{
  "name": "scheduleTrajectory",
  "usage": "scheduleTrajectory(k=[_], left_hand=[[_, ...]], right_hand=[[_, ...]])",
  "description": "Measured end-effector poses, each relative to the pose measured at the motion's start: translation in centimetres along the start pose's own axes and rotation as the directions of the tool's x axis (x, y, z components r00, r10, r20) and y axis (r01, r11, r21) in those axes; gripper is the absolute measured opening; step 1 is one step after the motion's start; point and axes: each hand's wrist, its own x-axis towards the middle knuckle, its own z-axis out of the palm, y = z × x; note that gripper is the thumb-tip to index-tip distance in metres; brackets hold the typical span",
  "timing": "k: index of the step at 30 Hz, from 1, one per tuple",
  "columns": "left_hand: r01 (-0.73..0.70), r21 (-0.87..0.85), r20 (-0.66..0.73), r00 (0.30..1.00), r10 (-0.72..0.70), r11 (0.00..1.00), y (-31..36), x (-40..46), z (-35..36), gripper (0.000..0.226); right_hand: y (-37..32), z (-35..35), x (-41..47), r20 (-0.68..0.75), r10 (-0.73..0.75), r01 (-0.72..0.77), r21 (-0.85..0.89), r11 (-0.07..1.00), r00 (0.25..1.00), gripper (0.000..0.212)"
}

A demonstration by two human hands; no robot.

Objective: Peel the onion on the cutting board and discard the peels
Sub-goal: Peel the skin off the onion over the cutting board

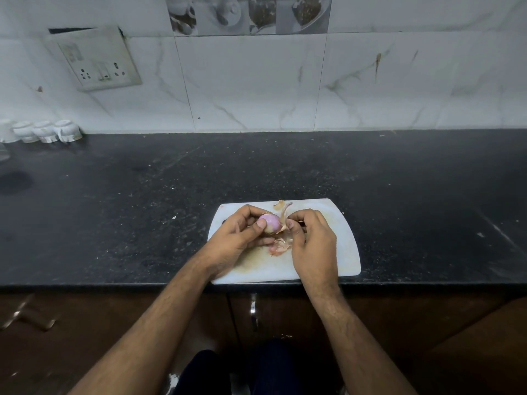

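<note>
1. Nearest the camera, two bare forearms reach forward over the dark worktop (pixel 142 201) edge to the white cutting board (pixel 339 223), which sits flush with that front edge.
2. The left hand (pixel 236 238) cradles the onion (pixel 269 222) just above the board, thumb and curled fingers wrapped round it, so the pale purple peeled face shows.
3. The right hand (pixel 310 240) is just beside the onion on its right; its fingers are bent and pinch a strip of papery peel (pixel 282 216) that runs up and away from the bulb.
4. The coming pull likely turns on this: the strip stays attached at the onion's right side, so the right hand should draw away rightward while the left holds firm.
5. Loose peels (pixel 281 245) lie on the board beneath the hands.
6. Farther back, upturned white cups (pixel 45 131) stand by the tiled wall.
</note>
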Motion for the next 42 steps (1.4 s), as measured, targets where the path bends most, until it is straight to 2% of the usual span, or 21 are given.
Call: scheduleTrajectory(k=[4,7,12,16,19,25,29,37,42], left_hand=[[0.004,-0.009,0.003,1.0,-0.004,1.0,0.2,-0.1,0.1,0.033],[0.012,-0.005,0.006,1.0,-0.012,1.0,0.3,-0.1,0.3,0.035],[0.015,-0.028,0.01,1.0,-0.015,0.999,0.5,-0.1,0.4,0.033],[0.012,-0.003,0.022,1.0,-0.012,1.0,0.5,-0.1,0.3,0.029],[0.008,-0.003,0.027,1.0,-0.008,1.0,0.5,-0.1,0.4,0.03],[-0.006,0.004,0.053,0.999,0.006,1.0,0.5,-0.1,0.3,0.03],[0.001,0.032,0.046,0.999,-0.002,0.999,0.2,0.1,0.2,0.033],[0.031,0.017,0.053,0.998,-0.031,0.999,0.1,0.3,0.0,0.033],[0.067,0.102,0.05,0.996,-0.072,0.993,0.0,0.5,-0.1,0.046]], right_hand=[[-0.3,-0.2,0.0,-0.035,-0.04,0.04,0.0,0.999,0.999,0.022],[-0.4,-0.6,0.0,0.035,-0.08,0.078,0.043,0.996,0.996,0.039],[-0.9,-0.6,-0.4,0.11,-0.128,0.106,0.189,0.976,0.986,0.03],[-0.7,-0.4,-0.2,0.204,-0.086,0.094,-0.027,0.995,0.975,0.05],[-0.6,0.0,0.0,0.224,-0.04,0.028,0.055,0.998,0.974,0.044],[-0.1,-0.1,-0.3,0.139,-0.053,0.039,0.104,0.994,0.989,0.033],[0.2,-0.2,-0.3,0.066,-0.055,0.044,0.156,0.987,0.996,0.016],[0.2,0.0,-0.2,0.035,-0.082,0.081,0.019,0.997,0.996,0.009],[-0.1,0.1,0.1,0.025,-0.009,0.011,-0.069,0.998,1.0,0.013]])
